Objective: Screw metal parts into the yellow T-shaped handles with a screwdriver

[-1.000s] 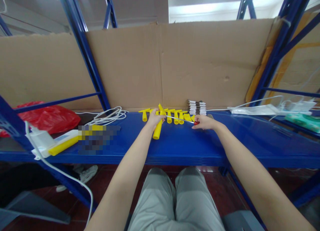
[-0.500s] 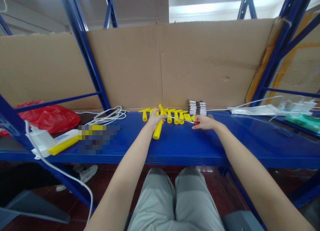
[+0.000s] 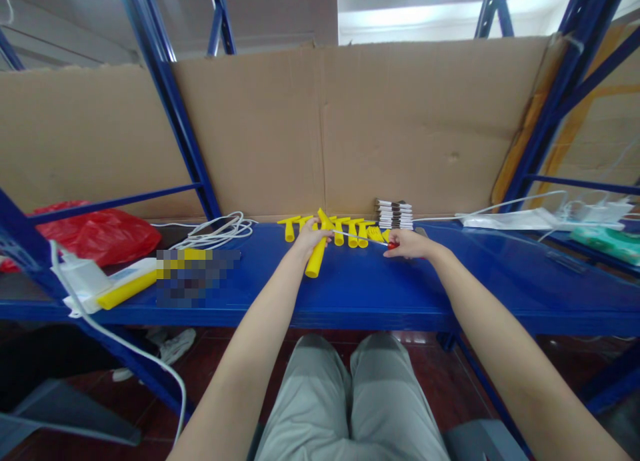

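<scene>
My left hand (image 3: pixel 311 234) is closed around a yellow T-shaped tool (image 3: pixel 315 261), its thick handle pointing toward me. In my right hand (image 3: pixel 407 244) is the red handle of a screwdriver (image 3: pixel 393 246). The screwdriver's thin metal shaft runs leftward and reaches the yellow tool beside my left fingers; its tip is too small to make out. Behind my hands, several similar yellow tools (image 3: pixel 353 238) stand in a row on the blue table (image 3: pixel 370 288). Small yellow pieces (image 3: pixel 375 234) lie near my right hand, in front of a stack of dark and white packs (image 3: pixel 395 215).
Cardboard (image 3: pixel 400 128) rises behind the table. To the left are a coiled white cable (image 3: pixel 220 232), a red plastic bag (image 3: pixel 100 231) and a yellow-and-white object (image 3: pixel 133 284). A white flat packet (image 3: pixel 510 219) and a green package (image 3: pixel 607 244) lie at the right.
</scene>
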A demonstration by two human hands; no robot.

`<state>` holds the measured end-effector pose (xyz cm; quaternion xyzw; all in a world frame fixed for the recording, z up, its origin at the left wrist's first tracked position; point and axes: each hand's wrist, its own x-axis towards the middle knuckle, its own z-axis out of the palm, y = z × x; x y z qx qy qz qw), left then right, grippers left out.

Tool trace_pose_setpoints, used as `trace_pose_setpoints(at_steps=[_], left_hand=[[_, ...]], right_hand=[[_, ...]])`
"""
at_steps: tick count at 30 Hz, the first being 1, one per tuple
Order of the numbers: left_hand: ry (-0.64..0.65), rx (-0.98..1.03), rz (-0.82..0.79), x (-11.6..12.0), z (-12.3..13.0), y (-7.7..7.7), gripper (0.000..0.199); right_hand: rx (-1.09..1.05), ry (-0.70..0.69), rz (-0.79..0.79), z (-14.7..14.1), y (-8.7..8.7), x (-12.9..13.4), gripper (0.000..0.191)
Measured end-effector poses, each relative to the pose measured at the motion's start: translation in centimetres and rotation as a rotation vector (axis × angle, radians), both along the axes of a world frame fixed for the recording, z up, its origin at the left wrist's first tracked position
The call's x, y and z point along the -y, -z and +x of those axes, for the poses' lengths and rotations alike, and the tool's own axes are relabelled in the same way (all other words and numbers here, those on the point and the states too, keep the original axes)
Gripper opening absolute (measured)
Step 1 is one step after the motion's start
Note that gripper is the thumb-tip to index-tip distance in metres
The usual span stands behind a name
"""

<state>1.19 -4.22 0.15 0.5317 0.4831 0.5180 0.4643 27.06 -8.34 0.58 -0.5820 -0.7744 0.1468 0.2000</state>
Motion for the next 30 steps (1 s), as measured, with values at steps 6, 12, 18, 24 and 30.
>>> trace_pose_setpoints(at_steps=[6, 12, 18, 24, 30], left_hand=[[-0.004, -0.015, 0.017, 0.1, 0.0, 0.1, 0.051], [-0.034, -0.013, 0.000, 0.1, 0.1, 0.0, 0.052], [-0.029, -0.021, 0.001, 0.4, 0.1, -0.1, 0.051], [-0.049, 0.009, 0.002, 0.9, 0.3, -0.4, 0.050], [-0.048, 0.015, 0.004, 0.8, 0.4, -0.3, 0.053]], right_hand=[[-0.019, 0.022, -0.026, -0.1, 0.1, 0.0, 0.036], [-0.026, 0.037, -0.046, -0.2, -0.1, 0.4, 0.033], [-0.055, 0.020, -0.132, 0.3, 0.1, 0.2, 0.033], [0.061, -0.062, -0.097, 1.4, 0.8, -1.0, 0.030], [0.111, -0.122, -0.056, 1.8, 0.9, -1.5, 0.030]])
